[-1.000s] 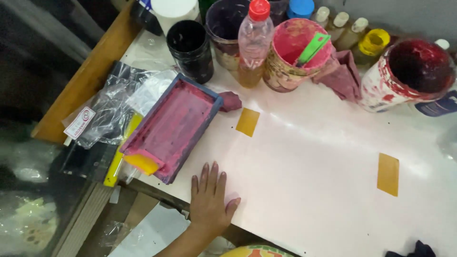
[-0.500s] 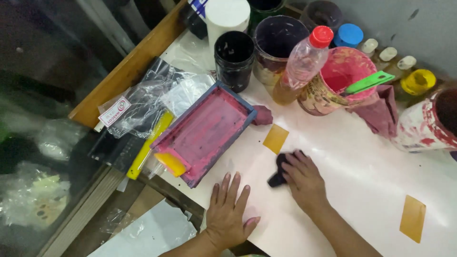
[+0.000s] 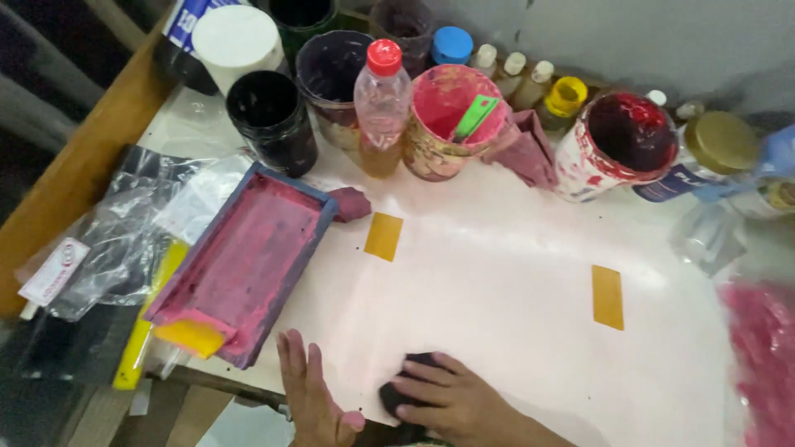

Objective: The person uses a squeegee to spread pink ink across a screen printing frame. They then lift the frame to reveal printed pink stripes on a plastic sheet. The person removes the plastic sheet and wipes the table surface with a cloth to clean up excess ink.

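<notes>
My right hand (image 3: 451,397) pressed flat on a dark cloth wad (image 3: 407,382), fingers spread over it and closed down onto it against the white tabletop (image 3: 513,281). My left hand (image 3: 313,399) lay just beside it on the left, open and flat with fingers together, holding nothing, only bracing on the tabletop's near edge. The two hands sat close but apart. The wad was under my right palm, near the front edge, so I judged I was in the wiping step, with the surface ahead pink-tinged and most of it not yet gone over; the next move seemed to call for firm downward pressure and a sweep away from me without catching the tape.

Beyond my left hand lay the pink-stained screen frame (image 3: 244,265), a yellow squeegee (image 3: 192,335) on its near end. Ahead of my right hand were two yellow tape patches (image 3: 383,237) (image 3: 607,296). Farther off stood a black tub (image 3: 273,120), a red-capped bottle (image 3: 383,108), a pink ink bucket (image 3: 447,120) and a red-smeared tub (image 3: 617,145).
</notes>
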